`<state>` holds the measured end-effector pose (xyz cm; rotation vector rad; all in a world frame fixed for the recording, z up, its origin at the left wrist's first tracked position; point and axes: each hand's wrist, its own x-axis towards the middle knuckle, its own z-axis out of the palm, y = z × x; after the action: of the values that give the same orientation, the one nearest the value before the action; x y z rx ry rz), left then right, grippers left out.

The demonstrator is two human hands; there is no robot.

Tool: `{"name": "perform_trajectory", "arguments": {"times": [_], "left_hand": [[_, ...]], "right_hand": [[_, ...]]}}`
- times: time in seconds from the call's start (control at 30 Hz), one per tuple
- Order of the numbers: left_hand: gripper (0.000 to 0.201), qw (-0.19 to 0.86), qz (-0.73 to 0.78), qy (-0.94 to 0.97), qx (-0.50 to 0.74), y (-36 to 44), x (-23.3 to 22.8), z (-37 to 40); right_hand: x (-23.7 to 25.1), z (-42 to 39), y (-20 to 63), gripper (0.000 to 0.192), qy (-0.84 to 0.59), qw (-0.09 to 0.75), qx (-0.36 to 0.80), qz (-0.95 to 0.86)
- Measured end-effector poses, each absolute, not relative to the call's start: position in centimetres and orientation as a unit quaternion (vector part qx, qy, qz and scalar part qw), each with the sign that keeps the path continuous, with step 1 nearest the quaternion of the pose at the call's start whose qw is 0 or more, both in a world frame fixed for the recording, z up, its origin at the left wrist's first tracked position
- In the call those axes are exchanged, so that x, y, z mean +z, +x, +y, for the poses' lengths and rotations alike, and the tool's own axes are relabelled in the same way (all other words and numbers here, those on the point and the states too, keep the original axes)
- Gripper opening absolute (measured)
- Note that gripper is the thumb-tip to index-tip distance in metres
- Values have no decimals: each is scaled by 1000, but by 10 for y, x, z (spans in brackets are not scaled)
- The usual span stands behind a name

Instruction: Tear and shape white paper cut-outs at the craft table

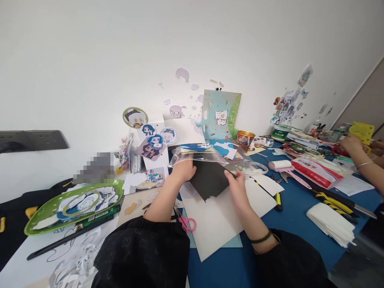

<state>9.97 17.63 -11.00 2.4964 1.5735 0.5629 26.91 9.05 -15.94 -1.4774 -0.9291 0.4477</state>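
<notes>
Left hand (186, 171) and right hand (239, 189) grasping opposite edges of a black sheet (210, 179) over white paper (207, 232); pink-handled scissors (188, 225) nearby.

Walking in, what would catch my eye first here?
Probably the black sheet, front and center, held at its right edge by the fingers of the right hand. Then the bright green tray of paper cutouts at left, and the pink-handled scissors at lower center.

Both hands (185, 172) (237, 188) grip, well apart — bare forearms (164, 198) reaching forward.
</notes>
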Motion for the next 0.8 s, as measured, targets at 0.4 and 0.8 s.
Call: {"name": "perform_trajectory", "arguments": {"times": [0.4, 0.8], "left_hand": [[45, 207, 454, 819, 283, 94, -108, 191], [62, 497, 422, 649, 393, 89, -85, 189]], "right_hand": [[-134, 160, 201, 44, -606, 156, 21, -780], [-145, 174, 206, 61, -635, 110, 55, -762]]}}
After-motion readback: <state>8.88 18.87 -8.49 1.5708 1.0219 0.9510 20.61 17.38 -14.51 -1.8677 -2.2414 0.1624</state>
